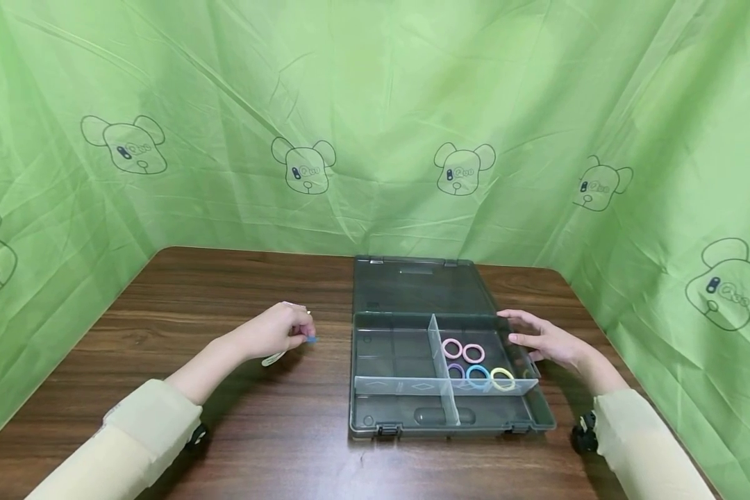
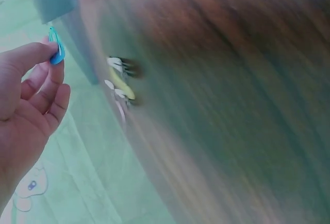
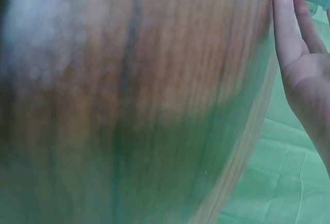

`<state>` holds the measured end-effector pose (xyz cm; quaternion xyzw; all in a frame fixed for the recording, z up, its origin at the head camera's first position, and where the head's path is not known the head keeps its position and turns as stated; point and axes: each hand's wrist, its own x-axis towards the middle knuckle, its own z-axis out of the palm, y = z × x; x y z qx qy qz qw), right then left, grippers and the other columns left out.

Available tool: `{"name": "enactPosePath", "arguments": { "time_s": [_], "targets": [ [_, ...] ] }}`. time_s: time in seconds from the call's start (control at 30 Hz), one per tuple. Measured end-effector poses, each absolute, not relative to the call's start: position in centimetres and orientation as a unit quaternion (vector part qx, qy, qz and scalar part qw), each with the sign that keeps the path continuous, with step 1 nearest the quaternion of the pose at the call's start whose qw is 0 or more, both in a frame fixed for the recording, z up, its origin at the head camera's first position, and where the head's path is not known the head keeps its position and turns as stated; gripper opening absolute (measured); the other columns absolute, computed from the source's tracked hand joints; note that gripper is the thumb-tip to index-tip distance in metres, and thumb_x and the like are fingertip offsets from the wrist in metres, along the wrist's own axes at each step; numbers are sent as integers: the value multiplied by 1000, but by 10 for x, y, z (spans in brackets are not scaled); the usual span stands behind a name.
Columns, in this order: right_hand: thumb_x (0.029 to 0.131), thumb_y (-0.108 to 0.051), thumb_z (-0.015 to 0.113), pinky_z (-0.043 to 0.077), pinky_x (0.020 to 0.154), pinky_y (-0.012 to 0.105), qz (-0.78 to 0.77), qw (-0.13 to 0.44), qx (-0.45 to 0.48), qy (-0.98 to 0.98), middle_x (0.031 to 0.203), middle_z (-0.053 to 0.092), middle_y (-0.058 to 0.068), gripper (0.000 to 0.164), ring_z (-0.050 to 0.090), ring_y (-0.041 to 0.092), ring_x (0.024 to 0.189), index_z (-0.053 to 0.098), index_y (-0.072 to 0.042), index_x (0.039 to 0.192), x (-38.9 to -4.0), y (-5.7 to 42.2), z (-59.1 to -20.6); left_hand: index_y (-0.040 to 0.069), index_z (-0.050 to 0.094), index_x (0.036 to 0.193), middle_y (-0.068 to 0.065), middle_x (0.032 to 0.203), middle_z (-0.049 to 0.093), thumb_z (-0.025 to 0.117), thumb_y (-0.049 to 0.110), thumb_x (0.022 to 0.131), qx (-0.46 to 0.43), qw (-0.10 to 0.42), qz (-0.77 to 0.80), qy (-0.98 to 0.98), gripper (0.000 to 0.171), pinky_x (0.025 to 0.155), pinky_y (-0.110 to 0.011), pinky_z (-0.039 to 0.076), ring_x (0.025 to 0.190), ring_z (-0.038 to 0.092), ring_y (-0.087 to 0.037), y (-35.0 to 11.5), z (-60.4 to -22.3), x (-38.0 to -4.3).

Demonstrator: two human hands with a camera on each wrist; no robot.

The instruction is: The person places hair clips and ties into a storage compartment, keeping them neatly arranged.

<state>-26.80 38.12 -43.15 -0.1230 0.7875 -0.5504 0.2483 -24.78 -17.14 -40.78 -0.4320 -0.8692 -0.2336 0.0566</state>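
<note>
Between thumb and fingertips, my left hand [image 1: 281, 330] pinches a small blue snap hair clip [image 2: 58, 54], above the table left of the box. Beneath that hand lie a few hair clips [image 2: 121, 83], white and yellow, some with claw teeth; in the head view the hand mostly hides them. A dark translucent divided box [image 1: 390, 351] stands with its lid [image 1: 421, 288] laid back. My right hand [image 1: 553, 342] is at the box's right side, fingers extended along its edge. Several ring-shaped hair ties [image 1: 473, 354], pink, purple, blue and yellow, lie in the back right compartment.
Clear dividers [image 1: 406, 386] split the box into compartments. Two latches [image 1: 387, 430] line its front edge. The brown wooden table [image 1: 269, 430] is enclosed by a green curtain [image 1: 381, 90] printed with bear faces.
</note>
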Motion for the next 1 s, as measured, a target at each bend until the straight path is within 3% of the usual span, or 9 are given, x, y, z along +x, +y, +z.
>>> {"name": "enactPosePath", "arguments": {
  "time_s": [0.03,0.4,0.67,0.8,0.87,1.0],
  "targets": [
    [97,-15,50,51,81,51,-551,249,-124,787,144,27,21,54,56,27,109,27,-15,146,-268,382,-431,14,66,76,9,73,58,68,-1,76,-427,53,-239,-871,15,59,-23,47,65,51,-4,-170,-406,-247],
    [97,-17,51,51,81,49,-547,247,-115,792,145,26,20,54,57,27,109,28,-18,146,-265,382,-431,15,67,79,10,76,57,69,3,79,-389,50,-265,-881,13,59,-18,45,67,50,-1,-154,-381,-236],
    [97,-17,51,51,82,49,-546,245,-105,794,147,22,20,54,53,28,113,28,-18,146,-264,380,-428,15,68,80,10,76,61,67,2,79,-387,47,-288,-875,13,59,-25,49,66,52,-1,-137,-370,-229],
    [97,-16,50,51,82,49,-547,245,-104,794,146,24,20,53,54,29,112,28,-18,146,-264,379,-429,20,68,79,14,73,59,68,5,79,-372,39,-288,-882,15,46,-26,39,64,52,-1,-128,-365,-228],
    [98,-15,50,51,82,50,-549,246,-104,792,145,25,20,53,55,29,111,28,-18,146,-265,380,-429,22,67,79,15,73,58,69,5,79,-371,33,-291,-881,17,46,-24,35,64,52,-1,-124,-364,-228],
    [98,-15,50,51,82,50,-549,248,-106,791,145,25,20,54,55,29,111,28,-18,146,-266,380,-429,21,68,80,13,75,61,70,4,79,-387,18,-306,-870,17,53,-24,44,66,54,-1,-114,-364,-229]
  ]
}}
